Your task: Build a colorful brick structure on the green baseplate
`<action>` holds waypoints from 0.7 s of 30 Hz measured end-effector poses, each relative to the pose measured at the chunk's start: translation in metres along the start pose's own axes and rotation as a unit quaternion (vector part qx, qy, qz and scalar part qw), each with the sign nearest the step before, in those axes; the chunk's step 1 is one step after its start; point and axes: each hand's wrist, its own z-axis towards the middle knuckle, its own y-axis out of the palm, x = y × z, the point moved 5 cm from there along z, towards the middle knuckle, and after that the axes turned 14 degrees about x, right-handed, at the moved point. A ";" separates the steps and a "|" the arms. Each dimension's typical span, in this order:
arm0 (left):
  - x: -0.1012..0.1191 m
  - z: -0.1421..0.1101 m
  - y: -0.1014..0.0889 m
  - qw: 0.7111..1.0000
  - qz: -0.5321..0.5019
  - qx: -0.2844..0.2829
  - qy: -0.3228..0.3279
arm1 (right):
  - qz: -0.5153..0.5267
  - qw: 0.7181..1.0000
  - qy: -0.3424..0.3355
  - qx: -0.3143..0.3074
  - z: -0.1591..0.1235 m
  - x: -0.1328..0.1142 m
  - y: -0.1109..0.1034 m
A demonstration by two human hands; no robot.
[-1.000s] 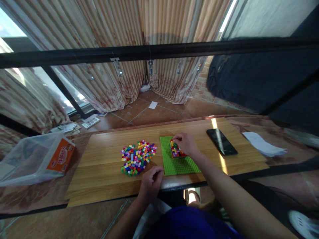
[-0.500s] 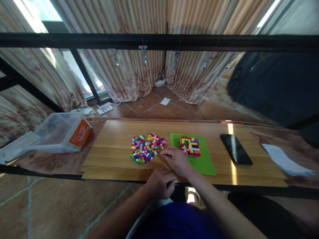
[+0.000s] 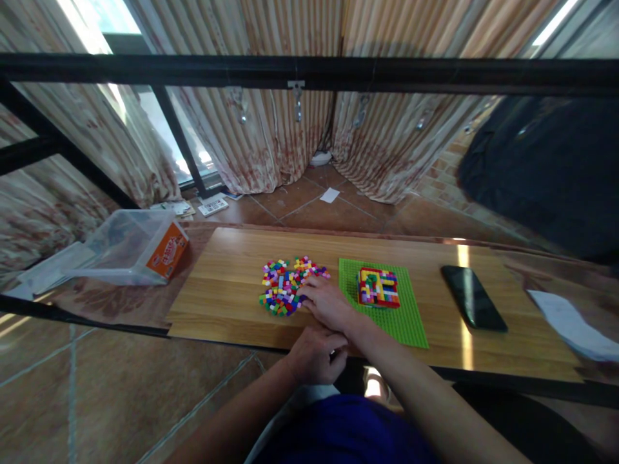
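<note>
My right hand (image 3: 329,305) reaches over the right edge of a pile of small multicoloured toy bricks (image 3: 282,298), its stretched fingers touching the bricks there. No brick can be made out between those fingers. At the table's front edge, just below the right wrist, my left hand (image 3: 318,356) rests with its fingers curled in; whatever is inside, if anything, is hidden. Right of my right hand lies a green studded baseplate (image 3: 407,322). On it stands a rectangular brick build (image 3: 378,288) with red edges and yellow, green and mixed bricks within.
A black phone (image 3: 474,298) lies on the wooden tabletop (image 3: 222,290), towards the right. White paper (image 3: 573,322) is beyond it. At left sits a clear plastic tub (image 3: 128,248) with an orange label. A dark bar (image 3: 242,70) crosses in front of the curtains.
My right hand has moved left and forward from beside the baseplate to the pile, and its pinched fingers have stretched out. The view has shifted slightly; my left hand stays at the table edge.
</note>
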 end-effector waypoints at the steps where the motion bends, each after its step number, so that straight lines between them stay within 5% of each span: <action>1: 0.000 0.000 0.000 1.000 -0.003 -0.002 -0.001 | -0.004 1.000 0.000 -0.001 -0.001 0.001 -0.002; 21: 0.003 0.001 0.000 0.999 0.025 -0.030 0.006 | -0.014 0.997 0.077 0.012 -0.011 0.013 -0.005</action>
